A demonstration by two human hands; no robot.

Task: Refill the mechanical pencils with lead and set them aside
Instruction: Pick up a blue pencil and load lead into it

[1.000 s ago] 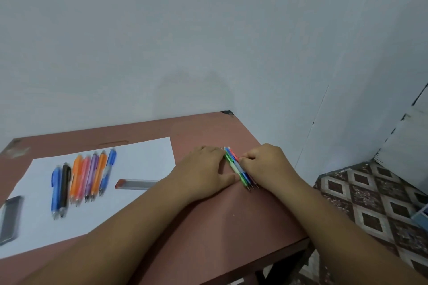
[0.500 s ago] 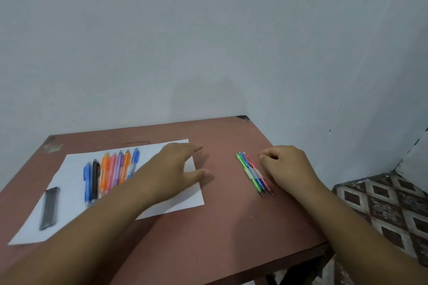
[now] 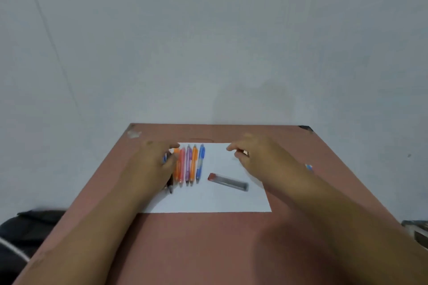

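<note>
Several mechanical pencils (image 3: 188, 164) lie in a row on the paper (image 3: 208, 201) toward the counter's (image 3: 208, 250) far edge, so we judge a fresh pick is starting: our left hand (image 3: 154, 164) covers the row's left end, grip unclear, while our right hand (image 3: 257, 157), loosely curled and apparently empty, must fetch the lead tube (image 3: 228, 181).

On the white sheet (image 3: 208, 199) the row of mechanical pencils (image 3: 188, 165) blocks your path at 11 o'clock; your left hand (image 3: 154, 166) lies over that row's left end, closing it off; the lead case (image 3: 228, 182) lies slantwise just right of the row, at 1 o'clock from sheet centre; between case and row a narrow bare lane runs toward 12 o'clock; your right hand (image 3: 259, 157) hangs over the sheet's 2 o'clock corner; the sheet's 6 o'clock strip and the table (image 3: 196, 250) nearer you offer open passage.
</note>
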